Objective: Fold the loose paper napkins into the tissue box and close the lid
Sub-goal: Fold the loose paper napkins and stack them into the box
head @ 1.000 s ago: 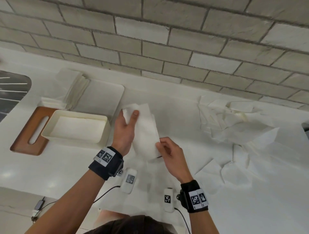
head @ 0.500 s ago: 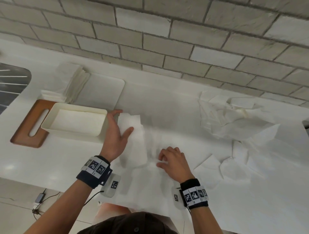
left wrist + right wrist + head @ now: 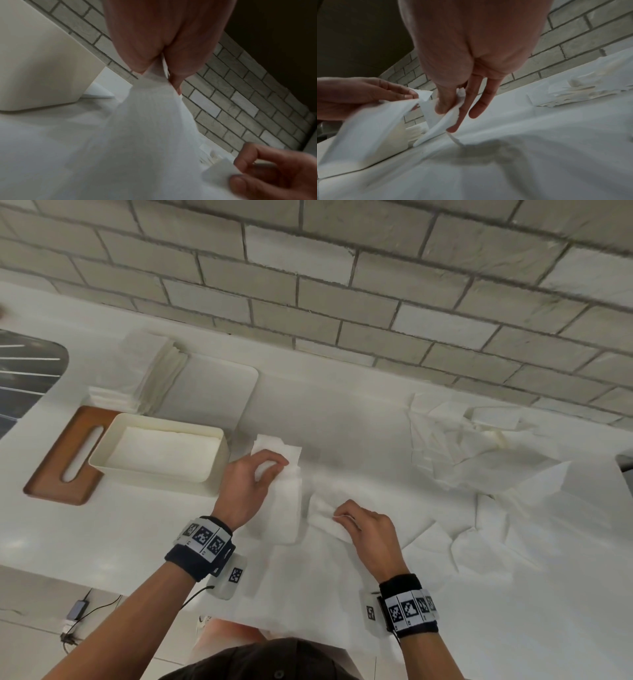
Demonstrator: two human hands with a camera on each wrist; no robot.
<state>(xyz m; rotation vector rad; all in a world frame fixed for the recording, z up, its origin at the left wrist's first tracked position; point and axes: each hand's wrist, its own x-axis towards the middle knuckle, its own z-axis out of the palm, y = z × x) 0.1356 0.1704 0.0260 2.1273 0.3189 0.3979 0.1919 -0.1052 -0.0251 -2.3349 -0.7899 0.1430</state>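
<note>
A cream tissue box [image 3: 219, 463] stands open on the white counter with napkins lying flat inside. Its wooden lid [image 3: 51, 470] with a slot lies beside it on the left. My left hand [image 3: 255, 474] pinches the far end of a folded white napkin [image 3: 284, 508] just right of the box; in the left wrist view the napkin [image 3: 154, 108] hangs from the fingers [image 3: 180, 75]. My right hand [image 3: 346, 517] pinches a corner of another loose napkin [image 3: 322, 515], which the right wrist view shows as a napkin [image 3: 447, 116] between thumb and fingers.
A heap of loose napkins [image 3: 479, 453] lies at the right by the brick wall. A stack of folded napkins [image 3: 150, 371] rests on a white tray [image 3: 219, 392] behind the box. A sink [image 3: 24, 371] sits at the far left. More napkins [image 3: 479, 542] cover the counter's front.
The folded napkin held up between both hands came down onto the counter beside the box. My left hand now pinches its far end, and my right hand has picked up a corner of another napkin.
</note>
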